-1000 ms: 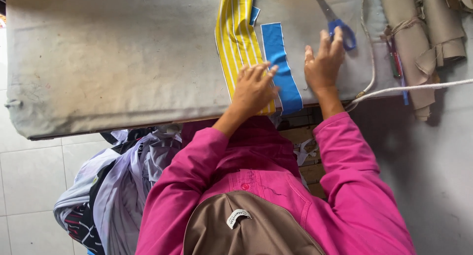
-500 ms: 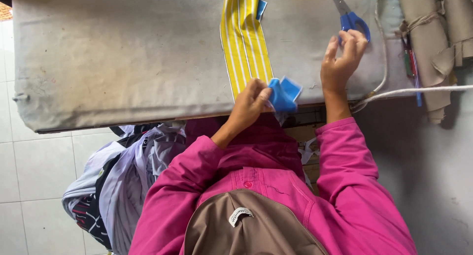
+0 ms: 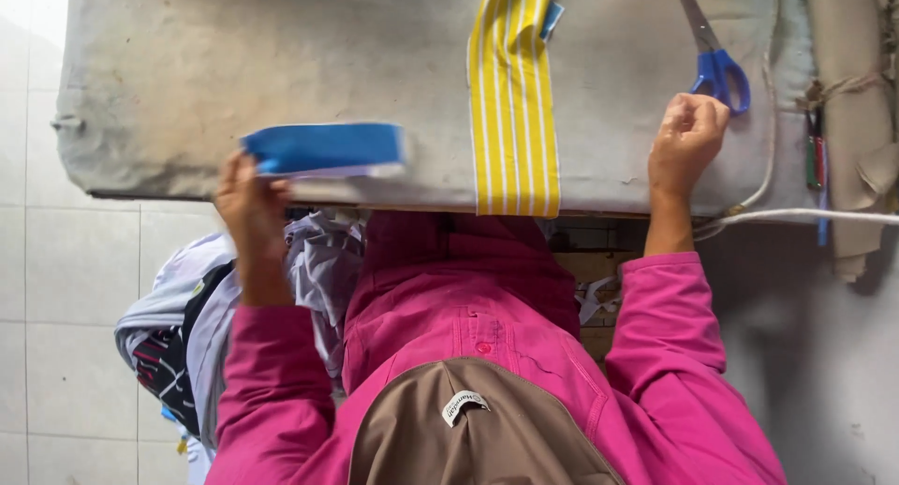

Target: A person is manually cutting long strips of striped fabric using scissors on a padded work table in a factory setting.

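Grips a blue fabric strip (image 3: 323, 148) by one end with the left hand (image 3: 251, 204), fingers closed around it. Holds it lifted off the padded grey surface (image 3: 187, 64) and stretched sideways over the near edge, probably to keep it flat and apart from the other piece. Shows a pale underside along the strip's lower edge, so likely folded or lined.

Rests the right hand (image 3: 688, 134) on the surface, curled into a loose fist with nothing visible inside it. Sits just beside the blue handles of the scissors (image 3: 716, 68) without touching them, handles toward the body and blades pointing away, within easy reach.

Leaves a yellow-and-white striped band (image 3: 512, 101) lying straight across the surface between the two hands, its near end flush with the edge, seemingly laid out smooth for working. Tucks a small blue scrap (image 3: 552, 19) just beside its far end.

Keeps a white cord (image 3: 815, 215) running along the right-hand edge, and rolled beige cloth (image 3: 843, 110) tied in a bundle further right, out of the working area. Piles mixed clothing (image 3: 183, 335) below the surface on the left, over the tiled floor (image 3: 56, 288), near the pink sleeve (image 3: 272, 391).
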